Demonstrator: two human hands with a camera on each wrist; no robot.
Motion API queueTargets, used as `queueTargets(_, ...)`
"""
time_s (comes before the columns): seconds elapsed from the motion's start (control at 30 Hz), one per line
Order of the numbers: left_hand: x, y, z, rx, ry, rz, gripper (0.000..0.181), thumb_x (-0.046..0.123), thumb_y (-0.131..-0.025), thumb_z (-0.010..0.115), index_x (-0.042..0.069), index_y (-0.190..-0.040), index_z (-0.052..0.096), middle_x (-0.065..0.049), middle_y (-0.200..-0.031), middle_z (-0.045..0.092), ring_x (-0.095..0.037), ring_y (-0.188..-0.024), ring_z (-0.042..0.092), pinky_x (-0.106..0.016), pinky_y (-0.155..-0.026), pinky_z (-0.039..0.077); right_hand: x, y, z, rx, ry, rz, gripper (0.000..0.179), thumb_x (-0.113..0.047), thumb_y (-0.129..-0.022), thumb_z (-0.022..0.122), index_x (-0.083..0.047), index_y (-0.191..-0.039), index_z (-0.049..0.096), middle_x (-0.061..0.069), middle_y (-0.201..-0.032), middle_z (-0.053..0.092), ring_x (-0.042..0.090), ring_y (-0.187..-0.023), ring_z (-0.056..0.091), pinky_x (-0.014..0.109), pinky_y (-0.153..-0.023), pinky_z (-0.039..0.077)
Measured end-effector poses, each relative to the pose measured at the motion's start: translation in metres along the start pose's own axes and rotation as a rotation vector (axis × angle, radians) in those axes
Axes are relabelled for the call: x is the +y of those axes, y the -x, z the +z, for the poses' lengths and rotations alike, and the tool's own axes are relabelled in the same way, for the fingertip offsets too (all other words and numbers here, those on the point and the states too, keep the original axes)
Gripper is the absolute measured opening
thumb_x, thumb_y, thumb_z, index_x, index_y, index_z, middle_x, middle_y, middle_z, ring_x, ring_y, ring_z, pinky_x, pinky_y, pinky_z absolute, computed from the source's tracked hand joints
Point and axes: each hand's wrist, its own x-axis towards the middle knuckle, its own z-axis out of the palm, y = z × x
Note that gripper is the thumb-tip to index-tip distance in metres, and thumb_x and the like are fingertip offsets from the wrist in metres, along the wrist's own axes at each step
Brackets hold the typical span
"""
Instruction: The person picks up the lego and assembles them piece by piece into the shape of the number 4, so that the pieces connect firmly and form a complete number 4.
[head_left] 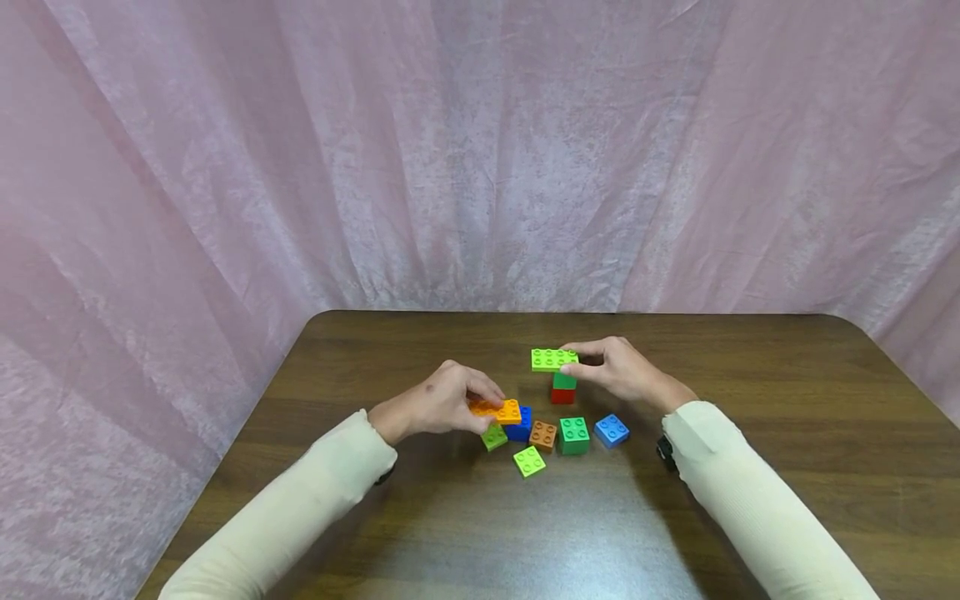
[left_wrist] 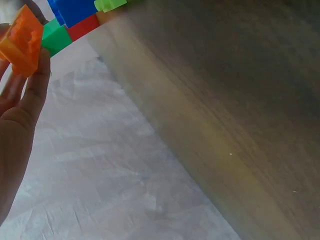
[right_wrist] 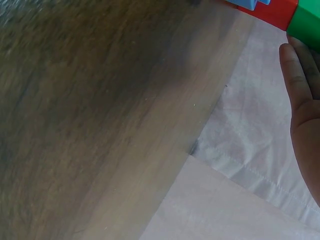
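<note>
"While the left hand (head_left: pixel 441 402) pinches an orange brick (head_left: pixel 510 411) between thumb and fingers, what's in the right hand (head_left: pixel 628 372)?"

"Long lime brick (head_left: pixel 551 359), pinched near its right end, at the top of a green block (head_left: pixel 564 381) that sits on a red block (head_left: pixel 563 396). Neither of the hands is free."

"Step?"

"Looks like stacking: placing the long lime brick on the green block, with the orange brick held ready. Contact on top: can't tell."

"Next move?"

"Probably calls for squaring the long lime brick over the green block, then a straight press down. An off-centre push could tip that narrow stack."

"Positions, left to right, quick."

"Orange brick in the left fingertips, overlapping a small lime brick (head_left: pixel 494 437) and a dark blue brick (head_left: pixel 521 429) in the head view; touching or not, unclear. Another lime square (head_left: pixel 529 462) nearer the person, then a brown brick (head_left: pixel 542 435). Long lime brick and stack farther back, just left of the right hand. Nearer green brick (head_left: pixel 574 437), then a light blue brick (head_left: pixel 612 431), both on the table (head_left: pixel 787 400), nearer the person than the right hand."
</note>
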Motion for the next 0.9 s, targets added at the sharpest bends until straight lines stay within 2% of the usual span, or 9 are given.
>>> queueTargets(0.2,-0.001,-0.006,-0.002,0.054,0.004,0.021,0.014,0.007,-0.077,0.078,0.007,-0.091,0.081,-0.001,-0.102,0.075,-0.013,-0.092,0.069,-0.020,-0.074,0.056,0.001,-0.001,0.000,0.000,-0.003,0.002,0.050,-0.036,-0.095,0.070,-0.004,-0.134,0.064,0.013,-0.120,0.069,0.020,-0.089,0.055,0.036,-0.080,0.048)
queueTargets(0.5,-0.003,-0.014,-0.005,0.118,0.033,0.028,0.013,0.004,-0.078,0.078,0.005,-0.091,0.081,-0.004,-0.104,0.075,-0.016,-0.093,0.070,-0.031,-0.070,0.059,-0.001,0.000,0.000,-0.007,-0.006,0.025,0.052,-0.038,-0.095,0.069,-0.006,-0.136,0.062,0.017,-0.130,0.063,0.023,-0.104,0.058,0.048,-0.095,0.050)
queueTargets(0.63,-0.005,-0.021,-0.004,0.128,0.014,0.032,0.013,0.005,-0.078,0.078,0.004,-0.091,0.081,-0.004,-0.105,0.074,-0.017,-0.095,0.069,-0.026,-0.073,0.058,0.000,0.000,0.000,0.004,-0.009,0.003,0.049,-0.036,-0.095,0.070,-0.005,-0.133,0.065,0.017,-0.128,0.065,0.026,-0.110,0.061,0.051,-0.096,0.050)
queueTargets(0.9,-0.004,-0.036,-0.005,0.119,-0.008,0.068,0.027,0.003,-0.082,0.076,0.002,-0.109,0.076,-0.008,-0.110,0.072,-0.014,-0.093,0.068,-0.020,-0.078,0.055,0.001,0.000,0.001,0.007,-0.028,-0.014,0.047,-0.034,-0.095,0.070,-0.005,-0.132,0.065,0.015,-0.126,0.067,0.026,-0.109,0.062,0.050,-0.095,0.051)
